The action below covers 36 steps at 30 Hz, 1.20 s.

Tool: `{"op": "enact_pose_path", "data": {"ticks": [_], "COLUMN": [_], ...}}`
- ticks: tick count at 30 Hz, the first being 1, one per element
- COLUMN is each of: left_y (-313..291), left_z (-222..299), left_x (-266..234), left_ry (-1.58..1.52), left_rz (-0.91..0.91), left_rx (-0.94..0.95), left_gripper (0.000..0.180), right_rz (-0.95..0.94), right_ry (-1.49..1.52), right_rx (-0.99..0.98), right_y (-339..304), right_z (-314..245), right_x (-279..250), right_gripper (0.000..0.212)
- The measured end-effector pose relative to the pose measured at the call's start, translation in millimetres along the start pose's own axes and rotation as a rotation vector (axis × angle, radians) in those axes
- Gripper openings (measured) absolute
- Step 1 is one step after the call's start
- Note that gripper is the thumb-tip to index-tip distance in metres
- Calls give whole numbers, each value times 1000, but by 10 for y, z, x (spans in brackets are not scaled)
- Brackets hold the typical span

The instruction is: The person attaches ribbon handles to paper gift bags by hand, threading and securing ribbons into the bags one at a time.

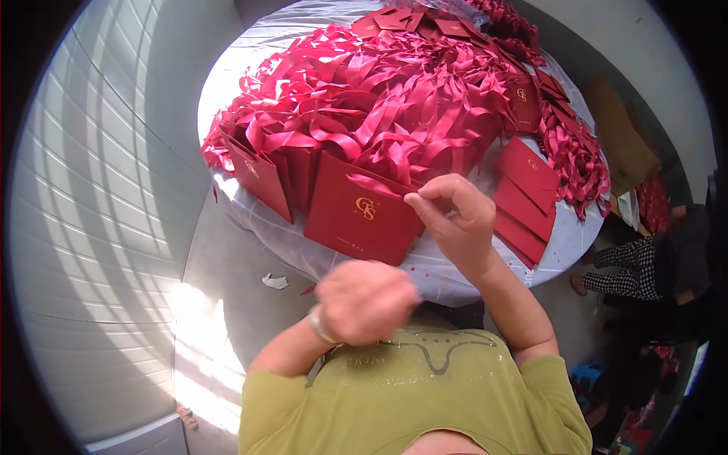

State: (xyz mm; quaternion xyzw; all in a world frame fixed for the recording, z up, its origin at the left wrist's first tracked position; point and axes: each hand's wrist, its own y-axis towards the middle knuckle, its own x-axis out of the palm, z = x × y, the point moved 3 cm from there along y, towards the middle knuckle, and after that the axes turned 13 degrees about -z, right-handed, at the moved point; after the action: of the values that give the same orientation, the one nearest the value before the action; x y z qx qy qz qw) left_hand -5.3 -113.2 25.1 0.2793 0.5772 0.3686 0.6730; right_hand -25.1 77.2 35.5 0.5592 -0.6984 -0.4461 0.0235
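Note:
A dark red paper gift bag [362,212] with a gold emblem stands upright at the table's near edge, a pink-red ribbon [375,184] lying along its top. At the bag's upper right corner is my right hand [462,220], thumb and forefinger pinched together; what lies between the fingertips is too small to make out. My left hand [364,302], blurred by motion, is in front of my body below the bag, apart from it. Just left of that bag stands another red gift bag [259,178], its side turned toward me.
A heap of glossy ribbons [379,91] covers much of the round table with its pale cloth [284,246]. Flat red bags [523,201] overlap at right. Beyond the table's right side are a cardboard box [622,140] and another person's checked trousers [626,269].

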Motion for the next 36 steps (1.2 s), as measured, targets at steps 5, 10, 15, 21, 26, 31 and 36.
{"op": "enact_pose_path", "data": {"ticks": [5, 10, 15, 21, 26, 31, 36], "left_y": [-751, -894, -839, -618, -527, -649, -900], "left_z": [-369, -403, -466, -487, -540, -441, -381], "left_x": [-168, -126, -9, 43, 80, 63, 33], "left_ry": [353, 316, 404, 413, 406, 302, 308], "left_rz": [-163, -215, -293, -312, -327, -287, -297], "left_rx": [-794, -891, -872, -917, -874, -869, -883], "left_gripper": [81, 92, 91, 84, 78, 73, 69], "right_rz": [31, -100, -314, -206, -118, -123, 91], "right_ry": [-53, 185, 322, 238, 167, 68, -385], "right_rx": [-123, 159, 447, 303, 193, 275, 301], "right_y": [-26, -412, -617, -391, -392, -559, -661], "right_z": [-34, -6, 83, 153, 182, 80, 567], "right_x": [-11, 24, 181, 242, 199, -228, -984], "right_gripper": [24, 49, 53, 42, 43, 44, 44]}}
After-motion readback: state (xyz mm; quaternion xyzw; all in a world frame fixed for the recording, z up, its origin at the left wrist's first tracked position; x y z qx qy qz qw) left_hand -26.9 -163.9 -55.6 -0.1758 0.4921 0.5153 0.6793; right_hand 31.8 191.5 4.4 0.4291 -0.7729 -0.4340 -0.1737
